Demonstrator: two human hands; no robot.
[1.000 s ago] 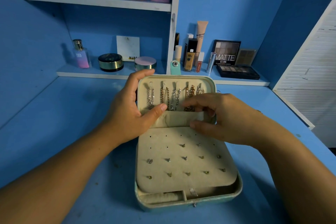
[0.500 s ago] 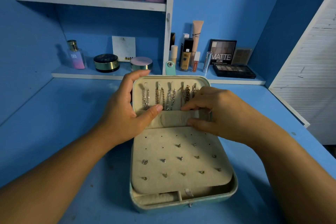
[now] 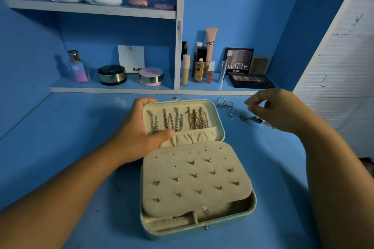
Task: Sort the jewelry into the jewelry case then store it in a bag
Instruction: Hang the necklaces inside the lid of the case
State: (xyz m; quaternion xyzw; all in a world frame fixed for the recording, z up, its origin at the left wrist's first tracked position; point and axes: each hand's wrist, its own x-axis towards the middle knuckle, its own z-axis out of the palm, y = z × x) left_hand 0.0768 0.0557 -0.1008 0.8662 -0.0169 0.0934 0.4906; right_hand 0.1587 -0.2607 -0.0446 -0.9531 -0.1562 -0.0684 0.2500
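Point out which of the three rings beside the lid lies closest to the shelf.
The leftmost ring, by the rear corner of the lid; the other two sit rightward, nearer you.

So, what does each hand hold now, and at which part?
The left hand grips the case lid at its left edge; the right hand holds nothing.

Your mint-green hinged jewelry case (image 3: pixel 178 233) lies open on the blue wooden desk (image 3: pixel 60 137). Small silver rings (image 3: pixel 229 104) lie right of its lid, beside your right hand (image 3: pixel 281 110). Your left hand (image 3: pixel 137 135) grips the lid's left edge.
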